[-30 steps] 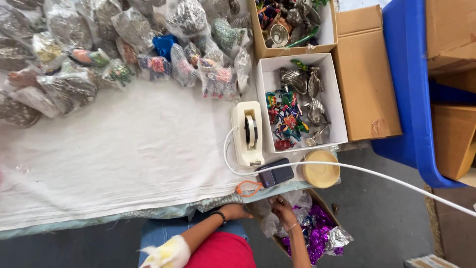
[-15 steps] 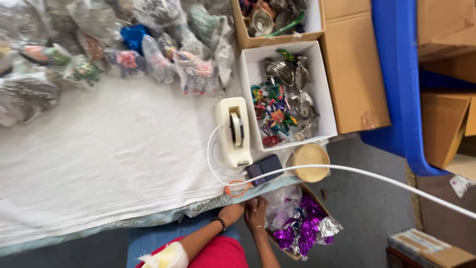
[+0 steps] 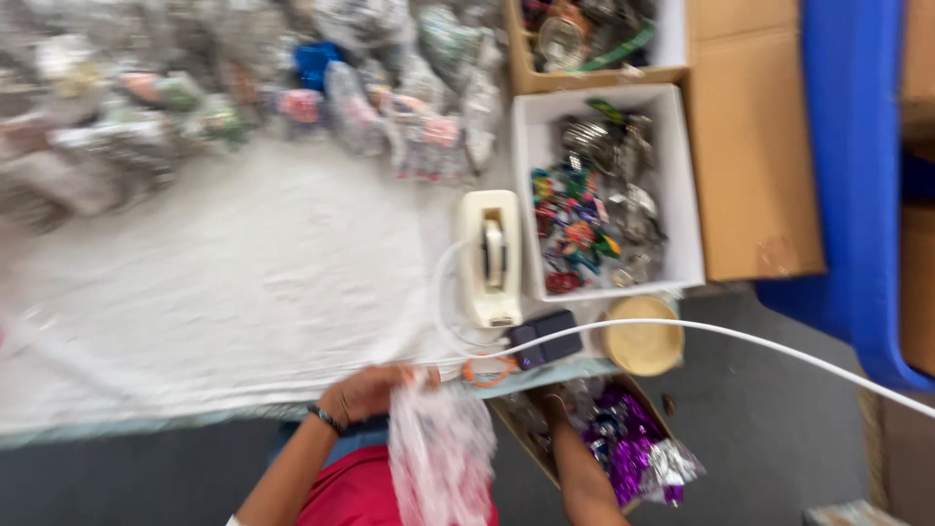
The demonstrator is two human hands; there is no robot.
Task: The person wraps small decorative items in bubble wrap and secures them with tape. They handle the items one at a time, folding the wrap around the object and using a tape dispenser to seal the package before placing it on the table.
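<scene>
White-covered bench [image 3: 224, 292] above grey floor, with two open boxes [image 3: 687, 195], one tape dispenser [image 3: 490, 255], one round lid [image 3: 641, 336] and heaped filled bags [image 3: 390, 107] along the far edge. Left hand [image 3: 368, 390] clamped on a blurred clear plastic bag [image 3: 440, 458] at the near edge. Right hand [image 3: 557, 404] down in a floor box of purple foil [image 3: 623, 448]; grip impossible to tell.

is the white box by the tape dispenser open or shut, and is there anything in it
Open and partly filled: the white box has no lid on, and colourful and silvery small items lie inside, beside the tape dispenser.

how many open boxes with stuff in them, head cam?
3: a white box right of the tape dispenser, a brown box above it, and a floor box of purple foil by the right hand. Others may be hidden.
</scene>
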